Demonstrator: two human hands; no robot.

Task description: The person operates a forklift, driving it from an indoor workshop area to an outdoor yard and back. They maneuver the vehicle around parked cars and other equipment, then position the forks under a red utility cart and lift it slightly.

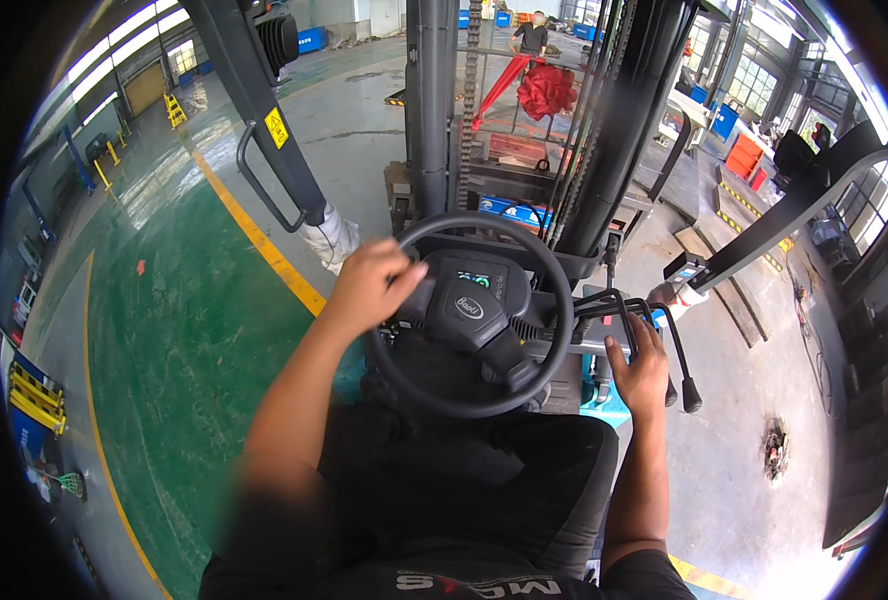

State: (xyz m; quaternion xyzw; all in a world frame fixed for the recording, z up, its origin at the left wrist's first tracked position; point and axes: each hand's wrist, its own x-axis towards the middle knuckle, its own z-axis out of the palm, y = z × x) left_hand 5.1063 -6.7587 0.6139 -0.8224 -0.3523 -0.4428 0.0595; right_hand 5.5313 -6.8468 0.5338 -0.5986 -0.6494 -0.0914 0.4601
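Note:
I sit at the controls of a forklift. My left hand (372,287) is closed over the upper left of the black steering wheel (568,310); the part of the rim under its curled fingers is hidden. My right hand (643,368) is at the bent black control levers (676,345) to the right of the wheel. Its fingers wrap round one lever, with the thumb apart on the left; the lever's knob is hidden by the hand. Another lever's black knob (692,396) hangs just right of this hand. A small lit display (474,284) shows behind the wheel's hub.
The dark mast (430,110) and its chains rise ahead. Beyond them hangs a red ribbon rosette (546,92), and a person (532,38) stands farther off. A yellow floor line (254,232) borders green floor on the left. Long boards (734,285) lie on the right.

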